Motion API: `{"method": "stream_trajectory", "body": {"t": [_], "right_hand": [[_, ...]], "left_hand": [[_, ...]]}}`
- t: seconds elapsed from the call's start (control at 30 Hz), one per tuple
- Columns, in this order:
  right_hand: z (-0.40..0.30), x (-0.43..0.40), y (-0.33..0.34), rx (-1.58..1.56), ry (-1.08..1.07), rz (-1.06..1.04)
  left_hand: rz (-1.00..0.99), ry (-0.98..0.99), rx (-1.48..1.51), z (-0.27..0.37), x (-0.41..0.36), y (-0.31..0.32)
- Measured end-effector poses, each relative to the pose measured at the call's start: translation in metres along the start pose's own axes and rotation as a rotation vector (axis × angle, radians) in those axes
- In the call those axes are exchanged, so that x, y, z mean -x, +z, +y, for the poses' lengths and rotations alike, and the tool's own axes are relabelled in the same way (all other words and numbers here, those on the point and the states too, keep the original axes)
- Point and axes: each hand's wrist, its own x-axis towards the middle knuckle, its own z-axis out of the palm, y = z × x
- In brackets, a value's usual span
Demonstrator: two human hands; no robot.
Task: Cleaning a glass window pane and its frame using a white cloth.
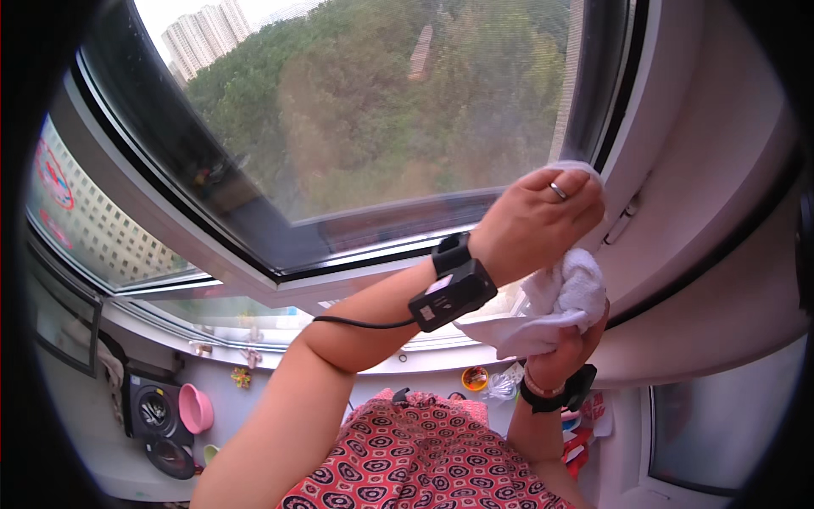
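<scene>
My left hand [540, 213], wearing a ring, reaches across to the lower right corner of the window sash [381, 238]. White cloth [577, 167] shows past its bent fingertips, pressed against the frame at the edge of the glass [394, 146]. Just below, my right hand [566, 356] grips a bunched white terry towel [575, 283], part of which hangs to the left. Whether the two white pieces are one towel is hidden behind my left hand. Both wrists carry black strapped devices, and a cable runs from the left device [453, 294] along the forearm.
A metal hinge or stay [622, 223] sits on the frame right of my left hand. Below are a curved white sill [432, 362], an orange bowl [474, 378], a white cable bundle [501, 386], a pink basin [196, 408] and a front-loading washing machine [152, 407] with its door open.
</scene>
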Motion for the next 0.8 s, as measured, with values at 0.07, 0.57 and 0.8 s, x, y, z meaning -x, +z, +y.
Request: {"method": "stream_trajectory", "body": {"t": [0.07, 0.57, 0.8], "right_hand": [[-0.004, -0.004, 0.008, -0.010, -0.059, -0.039], [-0.013, -0.013, 0.061, -0.161, -0.293, -0.429], [-0.003, 0.000, 0.060, -0.172, -0.109, -0.307]], "left_hand": [[0.142, 0.029, -0.189, -0.010, -0.013, -0.013], [0.024, -0.610, -0.889, -0.080, 0.162, -0.212], [-0.356, -0.612, -0.656, 0.004, 0.138, -0.104]]}}
